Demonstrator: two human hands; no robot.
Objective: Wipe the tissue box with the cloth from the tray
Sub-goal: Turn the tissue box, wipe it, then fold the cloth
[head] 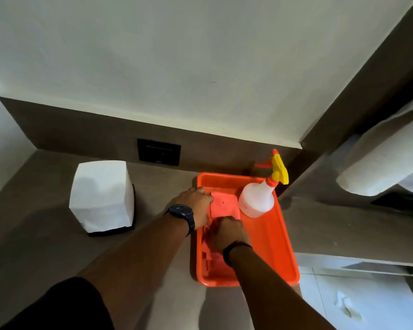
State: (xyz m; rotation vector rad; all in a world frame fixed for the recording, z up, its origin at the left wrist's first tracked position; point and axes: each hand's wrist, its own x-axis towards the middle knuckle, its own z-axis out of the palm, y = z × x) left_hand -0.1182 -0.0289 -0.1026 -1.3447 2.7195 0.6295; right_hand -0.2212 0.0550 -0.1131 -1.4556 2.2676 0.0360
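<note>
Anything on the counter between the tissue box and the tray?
No. In the head view, only bare brown counter lies between the tissue box and the orange tray; the left forearm crosses above its nearer part.

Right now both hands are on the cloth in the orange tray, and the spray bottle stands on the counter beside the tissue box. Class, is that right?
Not quite. In the head view the spray bottle stands inside the orange tray, apart from the tissue box. The left hand and right hand are on the cloth.

Open counter (169, 184) lies between the tissue box (101, 196) and the tray (281, 239); the spray bottle (256, 201) blocks the tray's far right corner, wall panel close behind.
</note>
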